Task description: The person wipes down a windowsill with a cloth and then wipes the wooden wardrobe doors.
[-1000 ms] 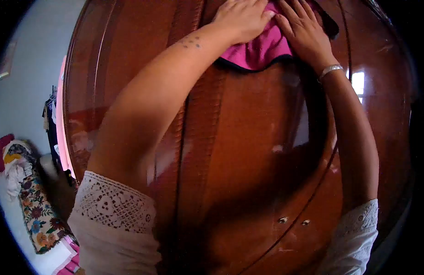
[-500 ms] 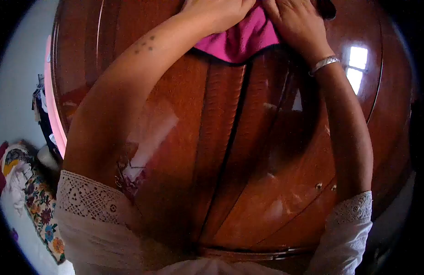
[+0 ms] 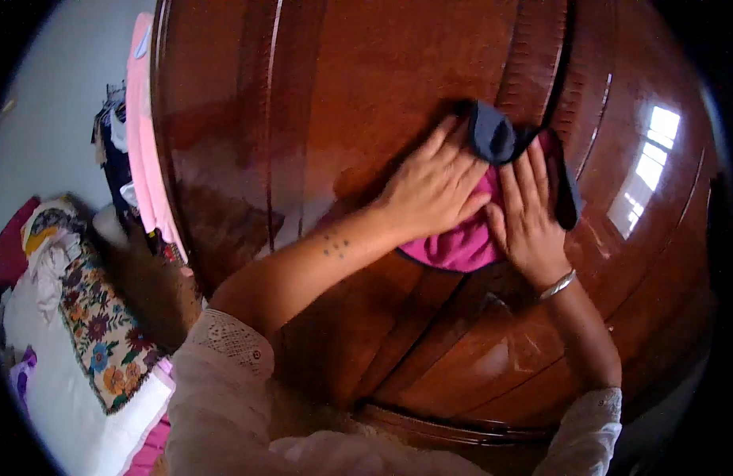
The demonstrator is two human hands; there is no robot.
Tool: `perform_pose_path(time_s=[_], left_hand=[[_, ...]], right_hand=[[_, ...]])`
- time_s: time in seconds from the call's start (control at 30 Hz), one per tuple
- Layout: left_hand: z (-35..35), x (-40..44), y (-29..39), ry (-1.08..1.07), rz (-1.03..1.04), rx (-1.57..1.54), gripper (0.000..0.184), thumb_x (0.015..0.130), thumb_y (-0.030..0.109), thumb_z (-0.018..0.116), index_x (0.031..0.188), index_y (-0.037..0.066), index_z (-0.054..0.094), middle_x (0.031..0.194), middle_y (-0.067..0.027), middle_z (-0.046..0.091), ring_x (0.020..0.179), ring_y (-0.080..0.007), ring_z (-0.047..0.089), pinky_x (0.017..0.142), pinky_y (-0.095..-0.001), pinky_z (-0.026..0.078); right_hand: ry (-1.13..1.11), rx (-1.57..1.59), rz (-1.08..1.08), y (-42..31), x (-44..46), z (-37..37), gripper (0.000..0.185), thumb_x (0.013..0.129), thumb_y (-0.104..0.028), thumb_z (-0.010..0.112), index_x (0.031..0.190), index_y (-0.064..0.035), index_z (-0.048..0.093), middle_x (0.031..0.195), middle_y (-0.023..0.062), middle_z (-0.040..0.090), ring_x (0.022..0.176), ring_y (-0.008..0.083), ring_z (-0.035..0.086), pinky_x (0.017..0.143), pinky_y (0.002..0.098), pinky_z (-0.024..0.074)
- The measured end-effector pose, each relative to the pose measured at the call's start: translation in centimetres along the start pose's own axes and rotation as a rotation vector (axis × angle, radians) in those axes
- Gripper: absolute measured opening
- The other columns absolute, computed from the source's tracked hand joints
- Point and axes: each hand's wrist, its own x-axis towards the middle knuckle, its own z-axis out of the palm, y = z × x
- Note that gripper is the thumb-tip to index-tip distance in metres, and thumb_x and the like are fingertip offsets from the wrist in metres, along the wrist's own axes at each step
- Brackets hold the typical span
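Note:
A pink cloth (image 3: 458, 247) with a dark edge and a grey-blue underside lies against the glossy brown wooden wardrobe (image 3: 390, 87). One grey-blue corner is folded over at its top. My left hand (image 3: 438, 189) presses flat on the cloth's left part, fingers stretched up and to the right. Beside it my right hand (image 3: 531, 222), with a silver bracelet at the wrist, rests flat on the right part. Its fingers point upward, and the two hands almost meet at the thumbs. Between and below them the pink surface shows; the rest is hidden under the palms.
At the left, a pink fabric (image 3: 144, 135) hangs along the wardrobe's side, with dark clothes (image 3: 115, 151) hanging behind it. A bed with a white cover (image 3: 49, 397) holds a floral cloth (image 3: 109, 333) and other crumpled fabrics. Window light reflects on the right door.
Both hands and the cloth sit lower in view and more to the right, and the whole cloth now shows. The camera view has shifted, bringing more of the bed into sight.

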Motion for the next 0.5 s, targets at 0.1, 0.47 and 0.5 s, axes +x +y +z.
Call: perform_pose_path(time_s=[0.1, 0.47, 0.5], left_hand=[[0.8, -5.5, 5.2, -0.083, -0.088, 0.018, 0.066, 0.088, 0.044, 0.055, 0.131, -0.006, 0.048, 0.135, -0.0242, 0.047, 0.129, -0.0410, 0.040, 0.113, -0.0574, 0.024], [1.2, -20.9, 11.5, -0.132, -0.417, 0.113, 0.060, 0.093, 0.043, 0.053, 0.127, -0.006, 0.051, 0.130, -0.0220, 0.051, 0.124, -0.0387, 0.046, 0.110, -0.0583, 0.029], [0.8, -19.8, 9.9, -0.094, -0.451, 0.137, 0.060, 0.093, 0.042, 0.053, 0.127, -0.007, 0.050, 0.130, -0.0224, 0.050, 0.124, -0.0385, 0.045, 0.110, -0.0581, 0.028]], right_hand=[[-0.087, 0.075, -0.083, -1.7, -5.3, 1.1, 0.061, 0.085, -0.029, 0.063, 0.136, 0.0006, 0.047, 0.147, 0.0178, 0.038, 0.143, 0.0334, 0.027, 0.115, 0.0472, 0.0218], [-0.244, 0.246, -0.453, -9.7, -7.2, 4.2, 0.052, 0.084, -0.024, 0.064, 0.128, 0.0029, 0.055, 0.143, 0.0175, 0.045, 0.139, 0.0348, 0.033, 0.114, 0.0455, 0.0267], [-0.228, 0.293, -0.432, -9.5, -5.2, 3.6, 0.052, 0.084, -0.023, 0.063, 0.128, 0.0028, 0.055, 0.143, 0.0167, 0.045, 0.138, 0.0336, 0.035, 0.114, 0.0459, 0.0265]])
